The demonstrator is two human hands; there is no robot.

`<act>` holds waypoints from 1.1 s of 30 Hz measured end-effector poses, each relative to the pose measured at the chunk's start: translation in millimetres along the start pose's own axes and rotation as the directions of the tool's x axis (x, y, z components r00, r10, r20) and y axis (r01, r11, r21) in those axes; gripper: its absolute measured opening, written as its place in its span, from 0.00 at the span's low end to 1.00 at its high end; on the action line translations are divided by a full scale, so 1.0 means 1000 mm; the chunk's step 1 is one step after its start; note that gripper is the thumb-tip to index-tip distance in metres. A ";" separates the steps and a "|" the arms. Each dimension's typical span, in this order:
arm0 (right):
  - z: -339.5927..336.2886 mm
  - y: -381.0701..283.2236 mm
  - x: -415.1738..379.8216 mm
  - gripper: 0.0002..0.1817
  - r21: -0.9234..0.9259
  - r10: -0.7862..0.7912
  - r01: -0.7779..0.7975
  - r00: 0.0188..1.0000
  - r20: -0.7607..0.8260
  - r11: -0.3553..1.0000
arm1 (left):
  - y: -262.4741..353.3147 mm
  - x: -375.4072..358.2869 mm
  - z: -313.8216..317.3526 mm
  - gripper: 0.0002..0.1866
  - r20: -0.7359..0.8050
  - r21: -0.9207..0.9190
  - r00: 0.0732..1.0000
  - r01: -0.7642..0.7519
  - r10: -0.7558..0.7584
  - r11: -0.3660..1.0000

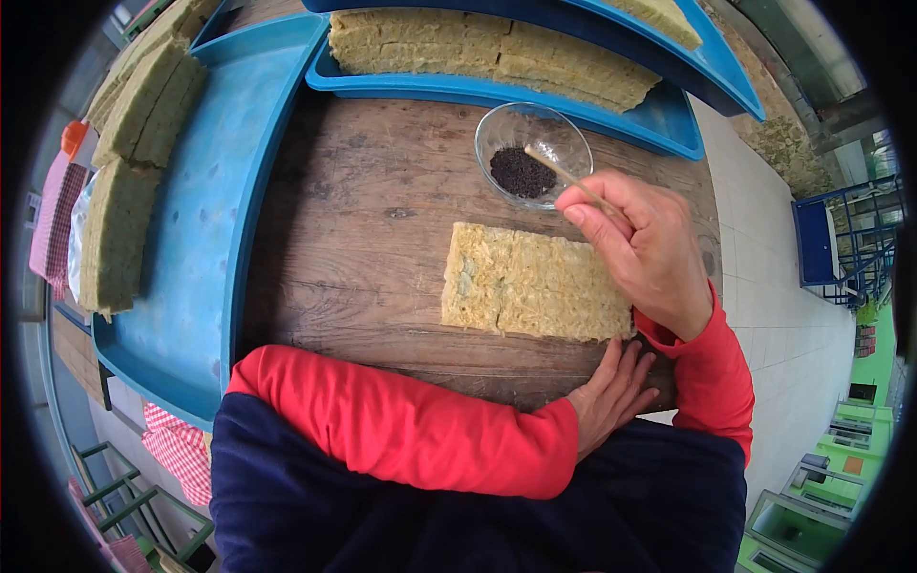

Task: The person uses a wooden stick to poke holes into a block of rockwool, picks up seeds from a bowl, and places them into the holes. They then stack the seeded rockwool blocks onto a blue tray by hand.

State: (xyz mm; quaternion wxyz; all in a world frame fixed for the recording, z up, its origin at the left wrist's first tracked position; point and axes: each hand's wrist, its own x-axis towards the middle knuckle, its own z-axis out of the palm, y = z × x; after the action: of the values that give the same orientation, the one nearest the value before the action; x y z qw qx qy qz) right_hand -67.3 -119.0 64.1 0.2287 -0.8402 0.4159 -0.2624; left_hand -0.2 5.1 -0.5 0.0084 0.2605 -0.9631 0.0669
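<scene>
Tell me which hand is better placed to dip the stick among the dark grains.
Right, most likely: the right hand holds the stick, its tip appearing over the glass bowl. The left hand lies by the yellowish slab, farther away.

Soft light, faint shadows, fisheye-bent edges, black corners.
</scene>
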 end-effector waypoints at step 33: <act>-0.006 0.019 -0.032 0.05 -0.072 -0.118 0.132 0.977 0.176 0.989 | 0.001 0.000 0.002 0.31 -0.019 -0.024 0.999 0.047 -0.047 0.999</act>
State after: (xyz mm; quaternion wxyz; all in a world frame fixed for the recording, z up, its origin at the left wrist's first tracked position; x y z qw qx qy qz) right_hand -98.7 -104.0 49.3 0.2117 -0.8929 0.3516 -0.1854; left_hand -0.8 6.0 -3.1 0.0223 0.2823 -0.9573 0.0576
